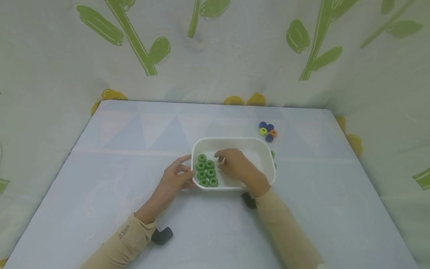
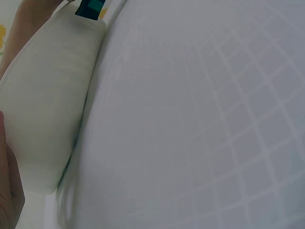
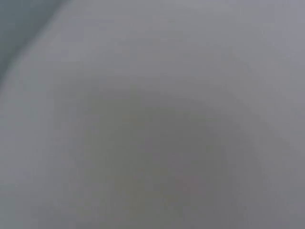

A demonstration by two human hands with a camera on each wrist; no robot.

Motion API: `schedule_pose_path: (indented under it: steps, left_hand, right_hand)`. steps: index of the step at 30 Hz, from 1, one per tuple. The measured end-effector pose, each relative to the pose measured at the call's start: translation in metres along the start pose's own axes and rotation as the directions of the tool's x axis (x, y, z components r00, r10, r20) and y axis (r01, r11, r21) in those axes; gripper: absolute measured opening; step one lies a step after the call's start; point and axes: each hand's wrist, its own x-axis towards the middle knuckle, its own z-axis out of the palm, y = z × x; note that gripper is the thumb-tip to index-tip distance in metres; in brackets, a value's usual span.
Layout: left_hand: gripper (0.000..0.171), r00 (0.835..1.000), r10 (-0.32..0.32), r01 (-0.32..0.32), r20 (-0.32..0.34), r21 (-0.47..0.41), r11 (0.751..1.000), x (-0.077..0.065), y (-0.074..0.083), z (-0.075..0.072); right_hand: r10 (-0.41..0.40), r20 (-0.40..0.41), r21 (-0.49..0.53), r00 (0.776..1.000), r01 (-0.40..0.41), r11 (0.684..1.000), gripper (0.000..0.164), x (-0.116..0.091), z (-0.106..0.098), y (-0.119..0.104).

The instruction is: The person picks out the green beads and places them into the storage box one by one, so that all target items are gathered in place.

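Observation:
A white tray (image 1: 235, 188) lies on the table, with several green ring-shaped beads (image 1: 201, 175) grouped in rows at its left end. My left hand (image 1: 174, 175) holds the tray's left end, its thumb at the rim and its other fingers along the outside wall. The tray's outer wall (image 2: 52, 95) fills the left of the left wrist view. Over the middle of the tray hovers my right hand (image 1: 236, 164), its fingers loosely bent just right of the green beads. No bead shows between those fingers. The right wrist view is only a pale blur.
Beyond the tray's far right corner sits a small cluster of dark blue, yellow and orange beads (image 1: 263, 131). Green beads (image 1: 273, 154) peep out beside the tray's right wall, partly hidden by it. A patterned cloth covers the table (image 1: 100, 179); a leaf-print curtain hangs behind.

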Motion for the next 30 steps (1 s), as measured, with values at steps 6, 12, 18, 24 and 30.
schedule_pose_path:
  steps: [6, 12, 18, 24, 30]
  left_hand:
    - [0.063, 1.000, -0.003, 0.003, 0.011, -0.002, 1.000, 0.000, -0.001, 0.000]
    - [0.063, 1.000, -0.012, 0.012, 0.004, 0.004, 1.000, -0.001, 0.002, -0.001]
    - [0.063, 1.000, -0.015, 0.015, -0.002, 0.014, 1.000, -0.001, 0.003, -0.001]
    - [0.062, 1.000, -0.014, 0.014, -0.012, 0.019, 1.000, -0.001, 0.004, 0.000]
    - [0.062, 1.000, -0.015, 0.015, -0.003, 0.010, 1.000, -0.001, 0.004, 0.000]
  right_hand:
    - [-0.017, -0.218, 0.054, 0.976, 0.029, 0.998, 0.031, -0.032, -0.032, 0.025]
    - [0.045, -0.474, 0.088, 0.879, -0.004, 0.996, 0.026, -0.070, -0.064, 0.069]
    - [0.194, -0.426, 0.086, 0.884, -0.174, 0.981, 0.031, -0.096, -0.067, 0.107]
    - [0.254, -0.259, 0.135, 0.932, -0.225, 0.965, 0.035, -0.100, -0.055, 0.126]
    - [0.213, -0.224, 0.141, 0.951, -0.184, 0.973, 0.037, -0.098, -0.044, 0.134]
